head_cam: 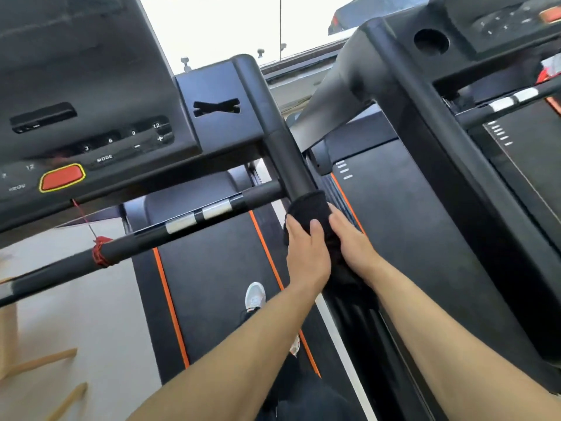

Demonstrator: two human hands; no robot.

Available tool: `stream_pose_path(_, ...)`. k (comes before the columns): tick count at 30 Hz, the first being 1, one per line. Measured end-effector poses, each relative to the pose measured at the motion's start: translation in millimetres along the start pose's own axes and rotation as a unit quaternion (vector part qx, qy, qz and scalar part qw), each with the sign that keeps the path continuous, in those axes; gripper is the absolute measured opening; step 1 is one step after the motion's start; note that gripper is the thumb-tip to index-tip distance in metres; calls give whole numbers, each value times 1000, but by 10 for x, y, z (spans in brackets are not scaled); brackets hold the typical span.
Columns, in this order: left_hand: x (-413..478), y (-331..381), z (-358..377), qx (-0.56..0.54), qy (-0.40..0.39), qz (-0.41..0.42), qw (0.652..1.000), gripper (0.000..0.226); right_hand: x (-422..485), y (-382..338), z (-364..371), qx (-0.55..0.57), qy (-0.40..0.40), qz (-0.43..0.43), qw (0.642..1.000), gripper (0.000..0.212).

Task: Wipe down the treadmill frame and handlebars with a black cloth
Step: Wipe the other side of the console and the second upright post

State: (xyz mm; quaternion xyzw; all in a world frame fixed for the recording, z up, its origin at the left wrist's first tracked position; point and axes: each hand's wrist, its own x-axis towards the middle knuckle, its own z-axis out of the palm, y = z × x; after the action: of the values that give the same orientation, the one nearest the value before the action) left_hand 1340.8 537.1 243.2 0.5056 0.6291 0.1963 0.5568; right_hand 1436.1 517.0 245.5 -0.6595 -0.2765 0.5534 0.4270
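the fingers [299, 230] of the left hand [306, 253] are curled over the black cloth [309, 208] and press it against the side handlebar [288, 165]. the fingers of the right hand [352, 241] wrap the same cloth from the other side, so both hands are closed around it and the bar sits inside. the cloth is bunched round the lower end of that handlebar, just past the spot where the cross bar [182, 221] meets it. some of the cloth hangs down under the hands.

to do this step well, i think the hands should squeeze gently and slide up the bar toward the console [91, 101], turning a little so the cloth rubs all the way round. the underside of the bar is easy to miss, so the loose part of the cloth should be tucked up there too.

next to the hands, the cross bar has silver grip patches [198, 215] and a red cord [101, 250] tied round it. the cloth should go softly near the cord so it does not catch. the red stop button [62, 177] sits on the console and should not be bumped.

below, a white shoe [255, 296] stands on the black belt [218, 268] with orange edges. a second treadmill [440, 177] stands to the right.
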Motion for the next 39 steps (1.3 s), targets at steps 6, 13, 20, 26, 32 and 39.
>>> stream_pose_path(6, 424, 75, 65, -107, 51, -46, 992, 60, 451, -255, 58, -37, -24, -19, 999, 28)
stream_pose_path(13, 118, -48, 113, -53, 47, 18, 997, 53, -13, -78, -56, -25, -31, 32, 999, 25)
stream_pose_path(20, -95, -128, 82, 29, 15, 6, 999, 47, -202, -192, -124, -24, -53, 49, 997, 24)
stream_pose_path(26, 430, 91, 42, -51, 66, 0, 996, 49, 286, -383, -20, -3, -61, 39, 997, 16)
stream_pose_path(32, 78, -166, 111, -35, 38, 41, 998, 54, -72, -108, -39, -25, -20, 40, 999, 17)
stream_pose_path(39, -314, -370, 189, -27, -15, 4, 1000, 50, -311, 129, -98, -46, 7, 63, 997, 22)
